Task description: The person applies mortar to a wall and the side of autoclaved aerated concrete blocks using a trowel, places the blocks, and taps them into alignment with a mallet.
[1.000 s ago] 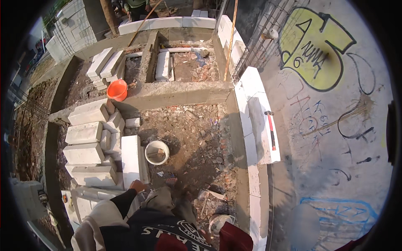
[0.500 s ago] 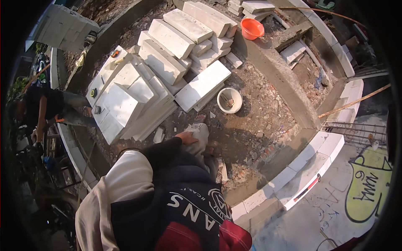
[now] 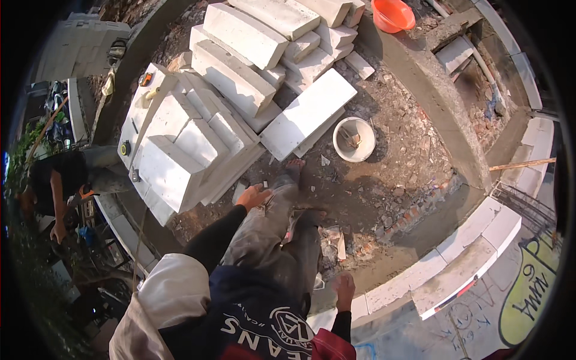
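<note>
My left hand (image 3: pixel 253 197) is held over my trouser leg (image 3: pixel 264 231), with its fingers stretched out and nothing in them. Low in the view, my right hand (image 3: pixel 344 289) hangs beside the block wall (image 3: pixel 399 294); its fingers look loose and hold nothing I can see. Ahead of my left hand, a long white block (image 3: pixel 309 114) lies on top of another. Just to its right stands a whitish bucket (image 3: pixel 354 139) with some sticks or tool handles inside. Left of my feet rises a stack of white blocks (image 3: pixel 174 162).
On that stack lie an orange tape measure (image 3: pixel 145 79) and a black-and-yellow round item (image 3: pixel 125 148). More blocks (image 3: pixel 246 36) are heaped beyond. An orange basin (image 3: pixel 393 15) sits on a concrete beam (image 3: pixel 432 96). At far left another person (image 3: pixel 60 180) bends over.
My left hand has come off my knee and opened out. My right hand has come into view at the lower middle. My legs have shifted, and the whole view has moved.
</note>
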Demonstrator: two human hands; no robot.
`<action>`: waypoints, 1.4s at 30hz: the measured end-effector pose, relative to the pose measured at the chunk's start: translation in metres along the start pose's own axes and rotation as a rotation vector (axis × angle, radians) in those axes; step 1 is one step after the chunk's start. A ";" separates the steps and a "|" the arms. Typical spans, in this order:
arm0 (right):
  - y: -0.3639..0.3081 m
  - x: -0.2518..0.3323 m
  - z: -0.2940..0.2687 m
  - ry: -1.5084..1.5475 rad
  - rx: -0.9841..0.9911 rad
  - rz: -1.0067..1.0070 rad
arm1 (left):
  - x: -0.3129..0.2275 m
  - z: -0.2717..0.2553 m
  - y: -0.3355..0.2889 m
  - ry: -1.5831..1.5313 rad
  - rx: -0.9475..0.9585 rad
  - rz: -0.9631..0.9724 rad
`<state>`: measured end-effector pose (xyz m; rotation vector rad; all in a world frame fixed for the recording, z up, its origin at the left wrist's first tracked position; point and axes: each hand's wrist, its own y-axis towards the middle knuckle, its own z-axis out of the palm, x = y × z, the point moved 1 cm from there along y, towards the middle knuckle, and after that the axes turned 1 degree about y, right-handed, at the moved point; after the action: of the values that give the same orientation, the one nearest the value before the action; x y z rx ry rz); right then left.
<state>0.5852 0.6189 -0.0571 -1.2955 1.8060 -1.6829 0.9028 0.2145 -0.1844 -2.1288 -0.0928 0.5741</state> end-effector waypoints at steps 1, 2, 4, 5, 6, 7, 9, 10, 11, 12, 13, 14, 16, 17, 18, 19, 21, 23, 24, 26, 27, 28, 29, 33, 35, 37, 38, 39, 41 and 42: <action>0.017 0.003 0.018 0.037 -0.003 0.003 | -0.017 0.001 0.011 -0.005 -0.036 0.046; 0.046 0.007 0.047 0.037 0.008 -0.017 | -0.031 -0.008 0.032 -0.036 0.055 -0.022; 0.110 0.031 0.119 0.024 0.117 -0.008 | -0.006 -0.006 0.088 -0.020 0.039 -0.060; 0.145 0.046 0.163 0.039 0.179 -0.004 | -0.001 -0.011 0.127 -0.027 -0.020 -0.047; 0.181 0.052 0.206 0.002 0.235 -0.016 | 0.001 -0.018 0.166 0.002 0.034 -0.008; 0.216 0.059 0.249 -0.037 0.298 -0.034 | 0.005 -0.024 0.205 0.033 0.047 -0.002; 0.272 0.083 0.338 0.048 0.394 -0.033 | 0.017 -0.033 0.269 0.044 -0.221 0.074; 0.310 0.086 0.369 -0.021 0.382 -0.088 | 0.000 -0.028 0.300 0.101 -0.259 0.120; 0.340 0.088 0.392 -0.029 0.360 -0.118 | -0.014 -0.020 0.326 0.147 -0.291 0.158; 0.369 0.093 0.416 -0.033 0.341 -0.148 | -0.023 -0.012 0.348 0.160 -0.247 0.166; 0.383 0.097 0.443 0.033 0.331 -0.155 | -0.022 -0.010 0.362 0.163 -0.282 0.196; 0.397 0.094 0.469 0.034 0.240 -0.155 | -0.025 -0.001 0.376 0.157 -0.310 0.242; 0.421 0.096 0.506 0.045 0.159 -0.145 | -0.011 0.006 0.402 0.178 -0.330 0.267; 0.416 0.105 0.528 0.180 0.252 -0.160 | 0.009 -0.008 0.405 0.202 -0.401 0.266; 0.424 0.103 0.531 0.305 0.295 -0.172 | -0.006 -0.002 0.399 0.163 -0.310 0.146; 0.433 0.097 0.535 0.312 0.281 -0.160 | -0.003 0.001 0.404 0.170 -0.292 0.148; 0.444 0.089 0.538 0.272 0.218 -0.233 | -0.006 0.002 0.416 0.144 -0.240 0.051; 0.432 0.090 0.529 0.272 0.136 -0.233 | -0.014 0.015 0.400 0.054 -0.234 0.108; 0.421 0.100 0.521 0.270 0.068 -0.254 | -0.015 0.013 0.395 0.052 -0.231 0.061; 0.398 0.115 0.512 0.261 0.150 -0.265 | 0.002 -0.005 0.392 0.044 -0.283 0.051; 0.386 0.124 0.499 0.245 0.219 -0.270 | -0.003 -0.004 0.385 0.032 -0.282 0.056; 0.368 0.137 0.483 0.270 0.177 -0.306 | -0.008 -0.006 0.374 0.050 -0.308 0.079; 0.363 0.137 0.474 0.265 0.174 -0.312 | -0.011 -0.009 0.362 0.070 -0.336 0.101; 0.356 0.152 0.422 0.251 0.167 -0.362 | -0.053 -0.016 0.324 0.095 -0.105 0.082; 0.347 0.163 0.401 0.366 0.241 -0.255 | -0.057 -0.024 0.312 -0.081 -0.011 0.092; 0.335 0.183 0.391 0.355 0.271 -0.284 | -0.048 -0.017 0.298 -0.549 0.113 0.015; 0.331 0.193 0.387 0.264 0.308 -0.233 | -0.047 -0.023 0.297 -0.716 0.276 -0.046; 0.326 0.199 0.381 0.174 0.336 -0.181 | -0.055 -0.028 0.291 -0.715 0.281 -0.036; 0.304 0.203 0.371 0.146 0.300 -0.244 | -0.070 -0.035 0.273 -0.855 0.455 -0.018; 0.294 0.211 0.366 0.122 0.270 -0.319 | -0.083 -0.039 0.256 -0.864 0.444 0.056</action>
<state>0.6468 0.1962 -0.3443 -1.4425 1.4224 -2.1307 0.8087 0.0107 -0.3387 -1.3433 -0.3474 1.3739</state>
